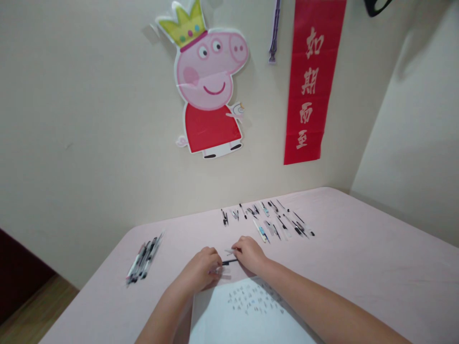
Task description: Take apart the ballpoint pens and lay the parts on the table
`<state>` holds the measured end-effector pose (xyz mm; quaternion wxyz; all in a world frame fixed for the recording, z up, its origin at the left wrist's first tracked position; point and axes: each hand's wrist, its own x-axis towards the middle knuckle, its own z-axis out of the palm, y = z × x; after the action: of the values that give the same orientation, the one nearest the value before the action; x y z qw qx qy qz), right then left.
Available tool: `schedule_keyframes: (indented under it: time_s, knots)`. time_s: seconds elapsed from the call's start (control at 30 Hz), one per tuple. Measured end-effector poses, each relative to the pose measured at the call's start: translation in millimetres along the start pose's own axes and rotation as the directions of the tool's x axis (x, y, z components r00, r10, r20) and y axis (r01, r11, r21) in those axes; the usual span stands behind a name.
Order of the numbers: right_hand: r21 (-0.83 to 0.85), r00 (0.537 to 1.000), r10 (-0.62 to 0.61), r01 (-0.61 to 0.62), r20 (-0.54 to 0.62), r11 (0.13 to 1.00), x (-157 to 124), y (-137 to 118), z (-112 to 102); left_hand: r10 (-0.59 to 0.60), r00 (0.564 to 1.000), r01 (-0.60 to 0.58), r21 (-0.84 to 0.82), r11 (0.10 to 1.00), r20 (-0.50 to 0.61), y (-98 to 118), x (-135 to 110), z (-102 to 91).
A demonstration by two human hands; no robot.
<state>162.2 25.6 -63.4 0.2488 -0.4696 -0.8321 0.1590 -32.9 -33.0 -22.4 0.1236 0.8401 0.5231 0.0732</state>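
My left hand (pixel 207 266) is above the pink surface with its fingers curled together. A clear piece (pixel 225 273), seemingly a pen part, sticks out at its fingertips. My right hand (pixel 250 253) pinches a small clear pen part (pixel 229 251) between thumb and fingers. Between the two hands lies a thin black pen part (pixel 229 262), its right end reaching my right hand; whether either hand grips it I cannot tell. Just nearer to me, a white sheet (pixel 215 315) carries many tiny pieces (pixel 254 298), too blurred to name.
On the left of the pink tabletop (pixel 358 267) lies a bundle of pens (pixel 143 260). Several groups of pen parts (pixel 265 210) are laid out in rows near the wall. A pig cutout (pixel 211 95) and a red banner (pixel 311 81) hang on the wall.
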Motion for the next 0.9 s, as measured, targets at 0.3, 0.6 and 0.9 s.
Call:
schedule_keyframes:
  time_s: [0.3,0.6,0.9]
  knots:
    - [-0.03,0.996,-0.066,0.068,0.053,0.997,-9,-16,-3,-0.125,0.992,0.12,0.146,0.982,0.031,11,-1,-0.9]
    - [-0.104,0.984,-0.029,0.048,0.177,0.993,-15,-27,-11,-0.1,0.995,0.097,0.117,0.988,0.014,21,7,3.2]
    - [-0.14,0.984,-0.074,0.097,0.164,0.985,-19,-21,-15,-0.211,0.977,0.21,-0.03,0.977,-0.043,27,12,10.4]
